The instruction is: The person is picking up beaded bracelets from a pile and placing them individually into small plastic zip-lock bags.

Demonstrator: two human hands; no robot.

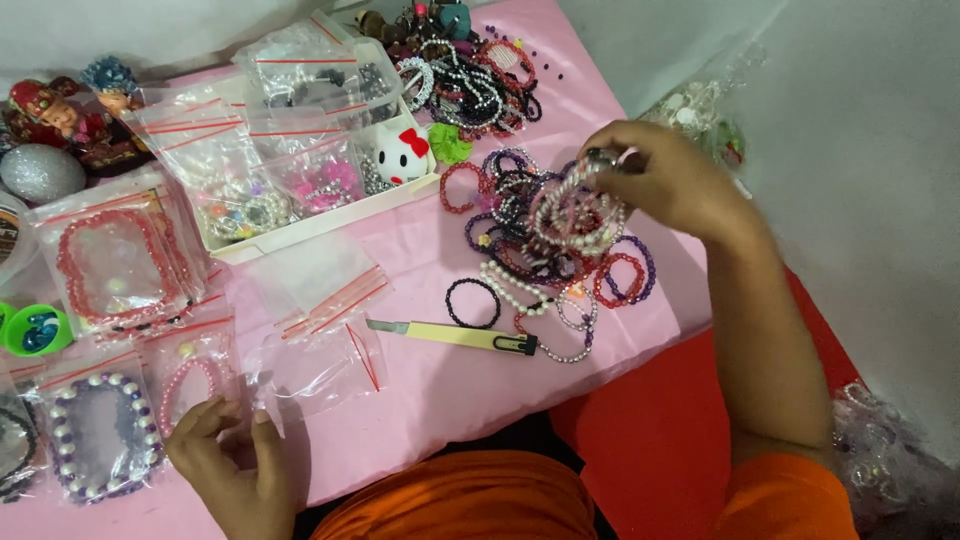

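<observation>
Pink cloth (pixel 450 400): covers the table, strewn with beads and bags.
Right hand (pixel 665 180): fingers pinched on a bead bracelet (pixel 580 210), lifted just above the bracelet pile (pixel 545 250).
Left hand (pixel 230 465): fingers closed on a clear bag (pixel 310 375) at the near edge.
Cutter (pixel 455 335): yellow, lying between the hands.
Tray (pixel 320 215): white, holding filled bags.

Bunch of pink and white bead bracelets (pixel 580 212) lifted above bracelet pile, clear plastic bag (pixel 305 375) flat on pink cloth
</observation>
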